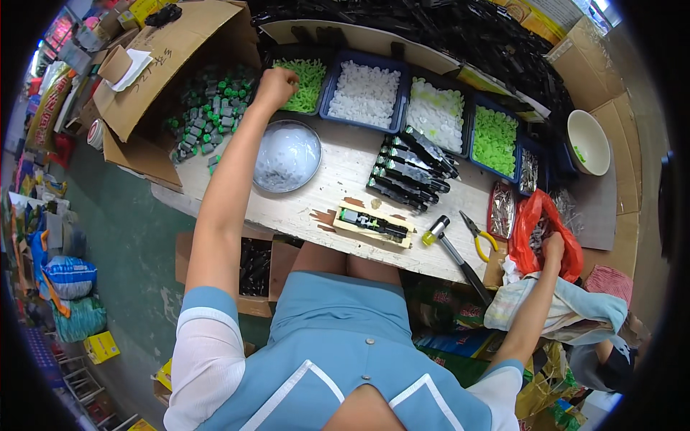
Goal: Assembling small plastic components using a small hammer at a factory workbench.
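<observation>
Head view, hands' [276,85] fingers hidden, red bag [548,224]

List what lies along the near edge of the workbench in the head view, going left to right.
Round metal bowl → wooden jig holding a black part → yellow-headed mallet → yellow-handled pliers → red plastic bag, with the right hand in it.

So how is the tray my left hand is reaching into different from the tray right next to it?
The left hand reaches into a tray of green pieces; the tray of white pieces beside it has no hand at it. The green tray looks darker-walled and narrower, while the white one has blue walls and looks wider. The white tray looks fuller. Both are rectangular bins of small plastic parts at the back of the wooden table.
</observation>
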A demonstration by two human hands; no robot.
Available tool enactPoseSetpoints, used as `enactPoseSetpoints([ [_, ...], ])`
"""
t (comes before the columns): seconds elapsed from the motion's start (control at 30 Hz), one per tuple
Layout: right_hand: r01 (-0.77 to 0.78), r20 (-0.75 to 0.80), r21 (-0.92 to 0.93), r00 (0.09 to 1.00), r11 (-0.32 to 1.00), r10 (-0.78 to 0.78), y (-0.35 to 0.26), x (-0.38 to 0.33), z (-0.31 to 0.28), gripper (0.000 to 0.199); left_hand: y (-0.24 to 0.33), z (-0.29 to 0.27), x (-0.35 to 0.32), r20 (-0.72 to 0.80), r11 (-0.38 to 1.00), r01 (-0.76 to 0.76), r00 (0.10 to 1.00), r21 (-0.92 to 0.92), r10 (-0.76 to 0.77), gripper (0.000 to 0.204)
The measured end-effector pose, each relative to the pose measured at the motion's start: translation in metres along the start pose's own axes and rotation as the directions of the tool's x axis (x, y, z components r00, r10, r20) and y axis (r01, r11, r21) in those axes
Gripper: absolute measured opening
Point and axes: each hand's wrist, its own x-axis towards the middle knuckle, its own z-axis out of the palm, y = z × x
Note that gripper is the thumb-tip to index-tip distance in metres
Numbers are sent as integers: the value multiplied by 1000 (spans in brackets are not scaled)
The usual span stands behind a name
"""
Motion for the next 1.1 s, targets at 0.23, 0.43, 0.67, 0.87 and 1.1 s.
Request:
enactPoseSetpoints([
  [0.23, 50, -17, -46, 999, 998, -50, -7, -18, -11, 24, 35, -53, -61, -23, 713, 118, 982, -692, -185, 16],
  [0.43, 55, -47, -40, 997, 998, -57, -15, -39, -18, 21, 41, -43, -176, -85, 783, 104, 977, -613, -196, 12],
  [0.67, 456, -414, 313, 855, 833, -312, -43, -59, -27, 18, 63, -21, -190, -284, 939, -128, 958, -319, 34, 7],
  [0.87, 562, -480, 458, 808, 689, -341, -99, -103, -57, 16, 57, -6, -183, -246, 956, -292, 927, -5, 282, 8],
  [1.1, 380, -266, 892, 879, 246, -395, -178, -171, -52, 19, 80, -32, -196, -157, 796, 14, 978, -605, -136, 12],
])
